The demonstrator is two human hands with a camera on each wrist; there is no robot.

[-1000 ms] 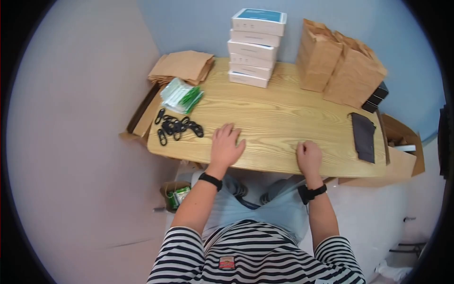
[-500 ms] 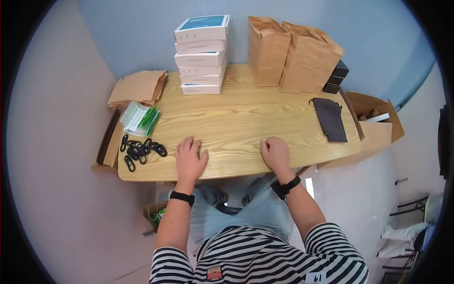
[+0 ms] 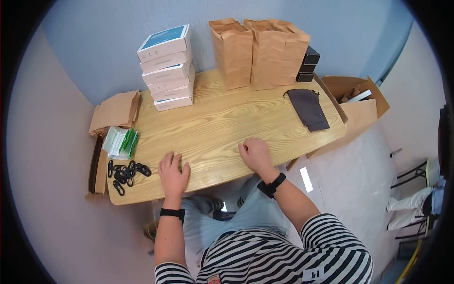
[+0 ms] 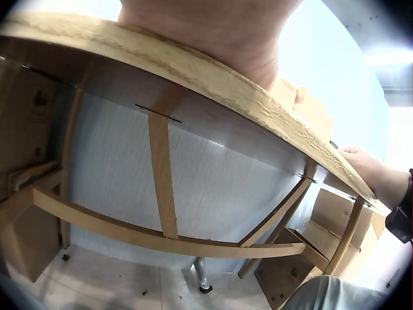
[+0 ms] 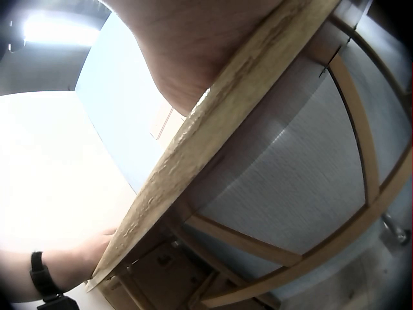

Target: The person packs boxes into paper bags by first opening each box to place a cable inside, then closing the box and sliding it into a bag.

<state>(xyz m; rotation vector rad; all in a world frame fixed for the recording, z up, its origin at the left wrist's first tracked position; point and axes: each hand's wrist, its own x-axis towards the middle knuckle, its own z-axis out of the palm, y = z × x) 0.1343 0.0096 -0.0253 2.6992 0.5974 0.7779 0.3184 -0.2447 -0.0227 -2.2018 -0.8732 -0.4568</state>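
Note:
In the head view my left hand rests palm down on the wooden table near its front edge, fingers relaxed, holding nothing. Black looped cords lie to its left, apart from it. My right hand rests on the tabletop near the front edge with its fingers curled in, and nothing shows in it. In the left wrist view the heel of the left hand is against the table edge; its fingers are hidden. The right wrist view shows the heel of the right hand by the edge.
Clear packets with green parts and folded brown paper lie at the left. White boxes are stacked at the back, beside standing paper bags and black boxes. A dark pouch lies at the right, near an open carton.
The head view has turned, so the table and the things on it appear farther left and tilted. Both hands keep their places on the table near its front edge.

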